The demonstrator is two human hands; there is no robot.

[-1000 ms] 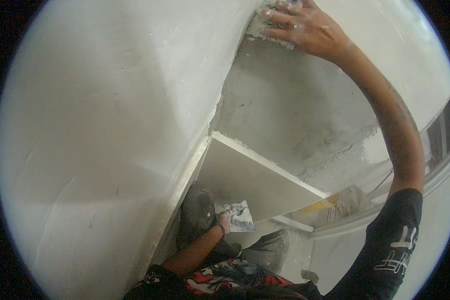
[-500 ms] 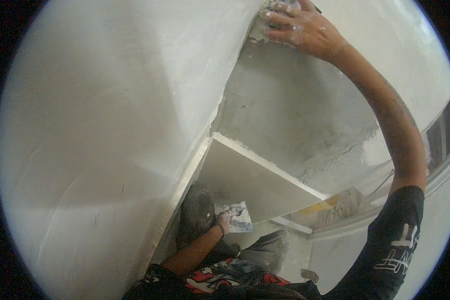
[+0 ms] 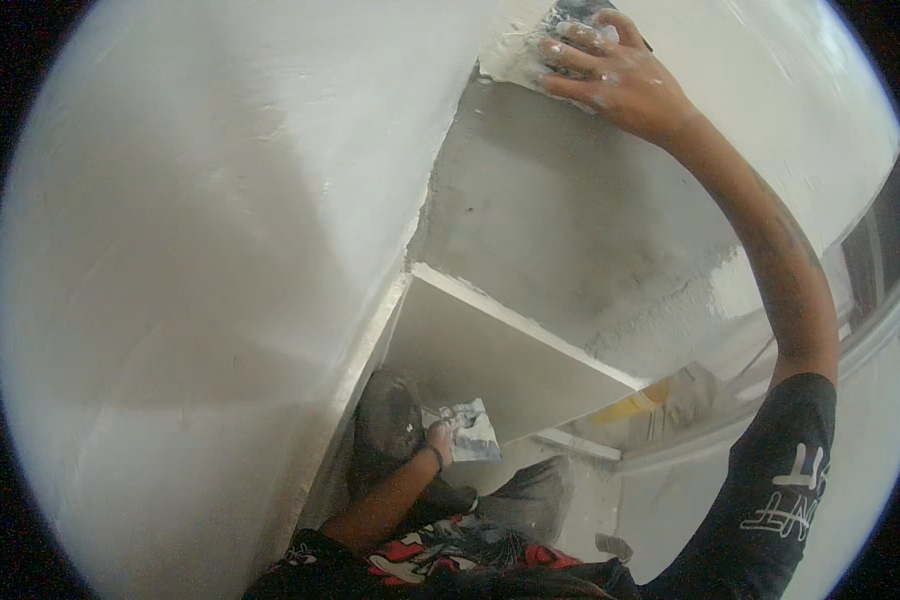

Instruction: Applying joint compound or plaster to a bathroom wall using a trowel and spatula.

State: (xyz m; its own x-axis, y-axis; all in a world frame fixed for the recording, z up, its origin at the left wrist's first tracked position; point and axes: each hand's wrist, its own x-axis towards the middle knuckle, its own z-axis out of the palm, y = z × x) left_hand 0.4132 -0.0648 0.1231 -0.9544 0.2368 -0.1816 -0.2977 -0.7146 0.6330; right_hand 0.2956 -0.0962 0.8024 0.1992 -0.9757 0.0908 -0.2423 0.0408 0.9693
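High on the bare grey wall patch [image 3: 560,180], my right hand [image 3: 625,85] is closed round a putty knife [image 3: 575,12], with its dark flat blade showing at the top edge. White putty coats the fingers, and fresh wet putty [image 3: 515,55] lies on the wall beside them. Lower down, near my knees, my left hand [image 3: 438,438] grips the edge of a flat putty-smeared plate [image 3: 475,432]. Its handle, if it has one, is hidden.
A smooth white wall [image 3: 190,250] fills the left side and meets the grey patch at a ragged corner. Below the patch juts a white-edged panel [image 3: 510,360]. Something yellow [image 3: 630,405] sits beyond it at a ledge. My legs [image 3: 530,500] are below.
My right hand with the putty knife has moved slightly right and down in view, and a smear of white putty now covers the top corner. The left hand still holds the plate.
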